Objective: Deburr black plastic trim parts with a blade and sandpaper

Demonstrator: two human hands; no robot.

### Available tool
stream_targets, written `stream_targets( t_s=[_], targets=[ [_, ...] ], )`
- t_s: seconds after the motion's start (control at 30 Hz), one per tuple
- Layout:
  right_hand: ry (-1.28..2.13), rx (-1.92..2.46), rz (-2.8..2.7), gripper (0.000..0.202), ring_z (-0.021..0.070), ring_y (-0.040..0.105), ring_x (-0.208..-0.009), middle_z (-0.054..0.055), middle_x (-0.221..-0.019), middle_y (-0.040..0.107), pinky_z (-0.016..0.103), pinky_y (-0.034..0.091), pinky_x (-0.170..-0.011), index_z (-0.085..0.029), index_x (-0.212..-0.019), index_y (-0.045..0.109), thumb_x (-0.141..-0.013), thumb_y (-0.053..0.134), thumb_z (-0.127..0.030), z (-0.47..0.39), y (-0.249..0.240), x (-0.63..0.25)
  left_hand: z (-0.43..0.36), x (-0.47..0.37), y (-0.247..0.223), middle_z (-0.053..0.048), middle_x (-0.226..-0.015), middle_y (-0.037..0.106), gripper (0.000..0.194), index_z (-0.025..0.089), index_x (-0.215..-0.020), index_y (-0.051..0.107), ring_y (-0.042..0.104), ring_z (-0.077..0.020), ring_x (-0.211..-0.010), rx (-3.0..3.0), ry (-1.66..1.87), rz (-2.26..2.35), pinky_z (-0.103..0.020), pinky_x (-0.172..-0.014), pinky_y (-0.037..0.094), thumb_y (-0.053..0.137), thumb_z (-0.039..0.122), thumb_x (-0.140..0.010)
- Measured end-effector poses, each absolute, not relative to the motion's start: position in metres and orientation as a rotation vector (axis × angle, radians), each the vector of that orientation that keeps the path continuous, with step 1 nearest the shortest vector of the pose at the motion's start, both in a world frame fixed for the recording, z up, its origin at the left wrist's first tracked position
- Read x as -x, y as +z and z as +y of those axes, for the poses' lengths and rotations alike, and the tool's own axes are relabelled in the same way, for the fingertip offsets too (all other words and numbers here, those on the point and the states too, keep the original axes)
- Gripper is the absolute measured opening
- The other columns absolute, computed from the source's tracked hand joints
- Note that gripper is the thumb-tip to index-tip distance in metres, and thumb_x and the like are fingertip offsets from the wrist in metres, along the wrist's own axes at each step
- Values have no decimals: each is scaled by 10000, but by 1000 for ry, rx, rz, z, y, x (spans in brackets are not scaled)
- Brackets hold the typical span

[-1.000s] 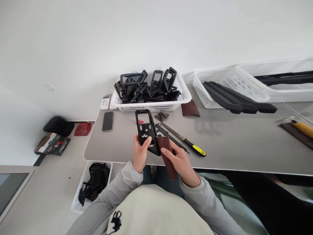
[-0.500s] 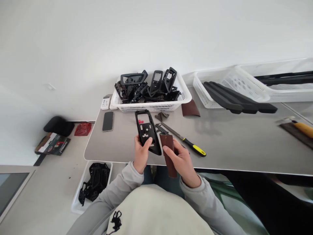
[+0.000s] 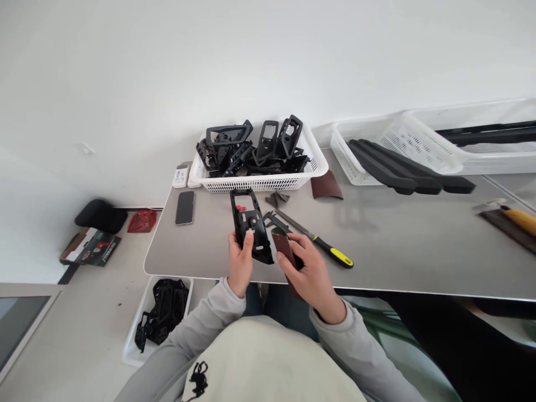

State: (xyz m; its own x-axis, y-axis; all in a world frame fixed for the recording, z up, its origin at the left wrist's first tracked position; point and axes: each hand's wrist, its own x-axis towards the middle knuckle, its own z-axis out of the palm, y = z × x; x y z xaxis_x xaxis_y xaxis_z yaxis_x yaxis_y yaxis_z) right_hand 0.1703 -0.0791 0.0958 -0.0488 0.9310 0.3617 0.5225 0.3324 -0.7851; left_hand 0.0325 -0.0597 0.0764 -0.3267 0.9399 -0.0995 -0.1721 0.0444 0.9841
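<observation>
Black part [image 3: 260, 239] in one hand, brown sheet [image 3: 282, 245] in the other

We hold the black part in our left hand [image 3: 240, 268], a bit below the middle of the frame. The thumb lies on its face and the other fingers are mostly hidden behind it. The part leans, with its top toward the left. A little red thing [image 3: 240, 207] shows in its big hole, but we can't tell if it is stuck on.

Our right hand [image 3: 310, 273] pinches the brown sheet, thumb on top. The sheet is just beside the part, and we see a small gap between them.

Past the right hand, a caliper [image 3: 278, 223] and a file [image 3: 335, 253] with a yellow and black handle lie on the grey table [image 3: 397, 245]. Above them are a crumpled dark scrap [image 3: 277, 199] and another brown piece [image 3: 326, 186]. At the top middle, a white basket [image 3: 255, 183] is full of black pieces [image 3: 268, 142]. A phone [image 3: 185, 207] lies left of our hands. At the lower left, a white bin [image 3: 130, 349] on the floor holds more black pieces.
</observation>
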Motion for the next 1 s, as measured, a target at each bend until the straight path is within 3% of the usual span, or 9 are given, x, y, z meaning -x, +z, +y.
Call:
stream_targets(
  t_s=[0.13,0.3,0.43,0.57,0.63,0.73,0.83,1.0],
  targets=[
    [597,1300,-1774,291,225,632,-921,124,-1094,594,344,527,-764,-193,-1103,670,-871,517,-281,-80,95,-169,-60,-34,79,-49,-997,642,472,204,-1003,568,598,-195,-948,-819,1470,1344,-326,-872,442,641,598,-754],
    [530,1340,-1717,254,249,620,-981,115,-1023,606,355,527,-794,-192,-1034,689,-869,526,-294,-79,92,-170,-60,-33,78,-72,-1027,649,501,179,-1015,568,603,-206,-976,-848,1474,1369,-339,-892,445,616,610,-765],
    [619,1262,-1779,288,236,631,-979,125,-1116,599,346,527,-801,-197,-1095,676,-862,528,-280,-79,90,-168,-58,-34,75,-71,-1013,659,488,179,-1021,571,612,-205,-970,-827,1461,1331,-334,-880,449,630,590,-765],
    [698,1361,-1581,234,258,608,-1020,112,-1058,628,382,499,-861,-197,-979,696,-837,541,-299,-73,88,-172,-58,-35,74,-66,-1017,669,472,182,-1009,567,626,-194,-954,-761,1486,1298,-321,-871,457,695,538,-726],
    [886,1336,-1480,210,246,613,-962,84,-1012,652,372,501,-825,-202,-938,691,-823,563,-322,-70,87,-175,-58,-36,75,-57,-1001,676,534,181,-1023,557,638,-190,-920,-748,1472,1274,-323,-868,462,801,447,-629],
    [1210,1279,-1281,239,194,603,-738,26,-829,660,312,492,-644,-208,-957,672,-796,611,-374,-69,87,-176,-58,-38,76,-48,-983,681,636,179,-1030,551,646,-190,-899,-731,1446,1278,-327,-872,461,881,314,-503],
    [1411,1268,-1078,281,139,518,-542,-24,-637,599,265,413,-503,-201,-926,656,-745,673,-415,-71,85,-174,-58,-40,74,-47,-984,685,545,179,-1023,562,649,-188,-908,-672,1470,1263,-327,-884,453,840,342,-583],
    [1584,1267,-822,350,130,506,-472,-50,-546,562,254,399,-457,-205,-916,624,-664,728,-425,-70,85,-172,-56,-40,72,-29,-1001,688,487,190,-1030,585,641,-174,-940,-600,1509,1149,-306,-907,441,817,358,-636]
  ],
)
